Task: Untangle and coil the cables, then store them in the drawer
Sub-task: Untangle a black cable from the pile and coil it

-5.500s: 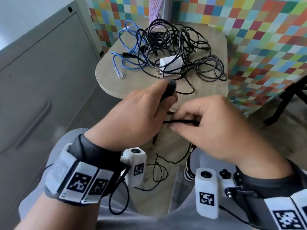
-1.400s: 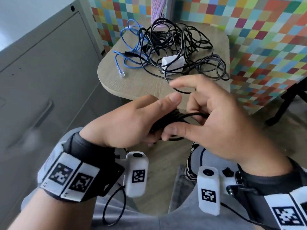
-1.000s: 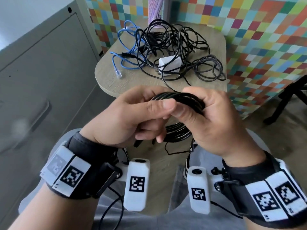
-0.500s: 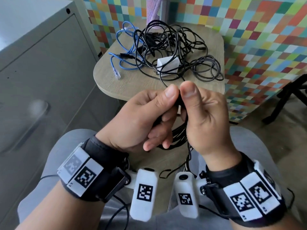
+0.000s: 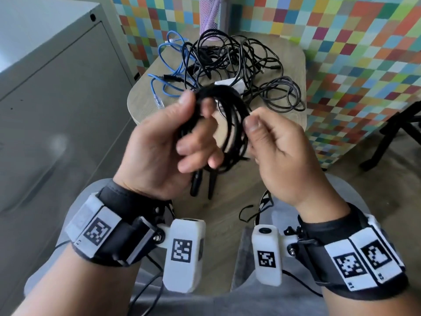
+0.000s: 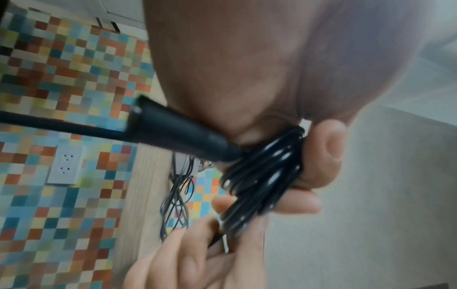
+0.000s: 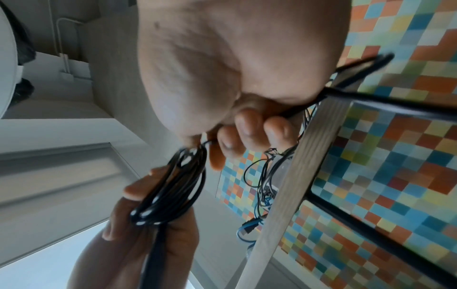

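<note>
One coiled black cable now hangs finished between my hands, above the near edge of the round wooden table. My left hand curls round its loops; my right hand pinches the last strand. Half a second ago my thumbs met on top; they've since parted. Next comes the grey metal drawer cabinet, while the tangled black and blue cables wait mid-table.

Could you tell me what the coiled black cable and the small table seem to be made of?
Coiled black cable: probably rubber or plastic sheathing, smooth and glossy, with bright highlights along its loops in the left wrist view. Small table: pale wood or wood-look laminate, matt, with visible grain lines.
</note>
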Demonstrator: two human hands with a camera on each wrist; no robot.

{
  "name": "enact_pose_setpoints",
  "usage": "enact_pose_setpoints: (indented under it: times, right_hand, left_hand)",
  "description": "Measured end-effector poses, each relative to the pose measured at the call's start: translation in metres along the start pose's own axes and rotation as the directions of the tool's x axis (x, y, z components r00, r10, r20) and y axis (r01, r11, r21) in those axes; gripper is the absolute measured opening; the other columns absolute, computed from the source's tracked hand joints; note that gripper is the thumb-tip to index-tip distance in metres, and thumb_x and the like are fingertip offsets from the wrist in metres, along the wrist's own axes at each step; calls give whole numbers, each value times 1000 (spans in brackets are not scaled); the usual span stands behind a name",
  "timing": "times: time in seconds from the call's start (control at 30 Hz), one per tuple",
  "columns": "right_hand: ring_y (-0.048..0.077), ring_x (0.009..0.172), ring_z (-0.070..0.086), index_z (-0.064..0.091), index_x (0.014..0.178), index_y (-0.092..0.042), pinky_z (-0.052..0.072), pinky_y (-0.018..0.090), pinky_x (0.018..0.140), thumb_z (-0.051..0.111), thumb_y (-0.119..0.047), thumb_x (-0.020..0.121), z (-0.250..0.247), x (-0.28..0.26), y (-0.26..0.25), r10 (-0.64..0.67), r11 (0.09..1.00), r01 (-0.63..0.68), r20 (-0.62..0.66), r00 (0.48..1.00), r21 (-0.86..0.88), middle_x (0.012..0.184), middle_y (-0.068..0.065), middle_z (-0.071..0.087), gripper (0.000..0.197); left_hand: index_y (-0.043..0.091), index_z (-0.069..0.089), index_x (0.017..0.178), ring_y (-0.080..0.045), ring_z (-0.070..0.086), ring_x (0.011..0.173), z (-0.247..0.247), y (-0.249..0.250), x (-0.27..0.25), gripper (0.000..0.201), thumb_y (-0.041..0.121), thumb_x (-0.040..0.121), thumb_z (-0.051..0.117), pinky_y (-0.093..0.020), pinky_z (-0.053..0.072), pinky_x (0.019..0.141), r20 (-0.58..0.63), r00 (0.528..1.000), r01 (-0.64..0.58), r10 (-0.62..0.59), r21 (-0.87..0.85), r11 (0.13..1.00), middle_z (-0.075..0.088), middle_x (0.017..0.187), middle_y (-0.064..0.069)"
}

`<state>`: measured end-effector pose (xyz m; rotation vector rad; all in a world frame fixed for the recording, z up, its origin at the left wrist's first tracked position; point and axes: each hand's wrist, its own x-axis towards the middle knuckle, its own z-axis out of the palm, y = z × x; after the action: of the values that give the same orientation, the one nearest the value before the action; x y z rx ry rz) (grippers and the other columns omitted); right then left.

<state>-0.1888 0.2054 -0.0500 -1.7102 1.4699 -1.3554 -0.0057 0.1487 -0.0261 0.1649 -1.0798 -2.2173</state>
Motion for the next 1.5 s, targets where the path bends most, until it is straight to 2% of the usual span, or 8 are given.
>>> enact_pose_setpoints:
  times: [0.27,0.43,0.53,0.67,0.73,0.9,1.17,1.5]
  right_hand:
    - [13,63,64,56,139,-47,56,42,62,43,-29,108,-5,-6,-1,164,924,-49,277,947,-380,72,-3,66,38]
    - [4,73,57,62,118,-38,50,35,67,44,-36,109,5,-16,-11,269,828,30,445,854,-560,81,-15,62,20]
    - [13,65,55,64,94,-32,46,37,57,49,-43,106,10,-19,-18,205,805,96,426,881,-586,70,-10,58,22]
    - [9,58,57,78,95,-32,49,33,51,69,-36,92,-3,-14,-25,27,859,84,208,978,-505,60,-15,61,10]
    - [5,53,51,77,82,-31,46,29,52,75,-36,84,-8,-13,-29,-44,898,97,132,990,-429,52,-22,49,6]
    - [8,55,56,70,70,-23,49,43,76,83,-32,81,-8,-14,-30,-206,879,212,60,977,-428,56,-19,51,19]
    - [16,82,59,76,110,-27,46,29,65,60,-73,89,-12,-8,-18,-114,970,137,121,986,-202,90,-1,58,52]
    - [13,51,55,52,67,-40,41,35,50,29,-64,105,33,-11,-13,-70,996,82,-237,969,43,56,-15,57,50]
  left_hand:
    - [8,47,102,-21,74,74,5,10,2,35,35,109,26,-38,57,85,-200,913,-379,355,-92,921,66,67,1]
    - [9,46,99,-31,75,76,2,5,5,21,17,111,30,-47,56,84,-244,845,-338,476,447,828,74,76,-7]
    - [6,42,108,-33,75,80,0,-4,4,5,11,109,40,-43,59,77,-144,904,-127,402,808,575,74,84,-9]
    - [17,48,106,-14,63,73,0,-8,0,13,28,101,53,-30,50,70,-80,954,107,289,991,-81,65,78,14]
    - [22,47,97,-9,53,64,9,-4,0,10,30,100,53,-17,41,61,-59,970,95,235,985,-143,56,68,19]
    - [22,48,74,-12,45,60,13,4,-1,36,42,104,45,-20,33,55,-112,990,119,89,990,-78,50,60,8]
    - [11,56,64,-12,22,35,2,13,-9,46,51,89,54,-31,34,43,-117,959,264,-259,703,660,29,44,5]
    - [10,53,75,-14,24,30,10,-11,1,46,52,96,52,-31,47,52,-85,986,169,-146,492,854,26,41,1]
